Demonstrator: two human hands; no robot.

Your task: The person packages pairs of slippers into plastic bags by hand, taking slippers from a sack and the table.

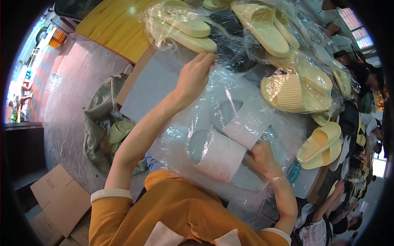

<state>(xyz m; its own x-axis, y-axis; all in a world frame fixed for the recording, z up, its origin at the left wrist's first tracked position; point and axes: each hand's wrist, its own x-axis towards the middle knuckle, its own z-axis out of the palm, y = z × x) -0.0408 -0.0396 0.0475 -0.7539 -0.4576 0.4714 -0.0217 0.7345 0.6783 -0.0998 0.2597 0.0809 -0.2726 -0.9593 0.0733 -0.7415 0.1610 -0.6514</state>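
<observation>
A pair of pale pinkish-white slippers (221, 158) with ribbed straps lies before me, under or inside a large clear plastic bag (180, 135). My left hand (195, 78) is closed in a pinch on the bag's far edge, with the arm stretched forward. My right hand (262, 158) is closed at the right side of the slippers, its fingers curled against the straps. Its fingertips are partly hidden, and I cannot tell whether this hand is inside the bag. Just beyond lie cream-yellow slippers (295, 88) wrapped in clear plastic.
More bagged yellow slippers (184, 30) lie at the far side, beside a yellow slatted surface (115, 24). An unwrapped yellow pair (322, 145) sits at the right. A grey-green sack (98, 123) is on the left, with cardboard (57, 197) on the floor. Other people work at the right.
</observation>
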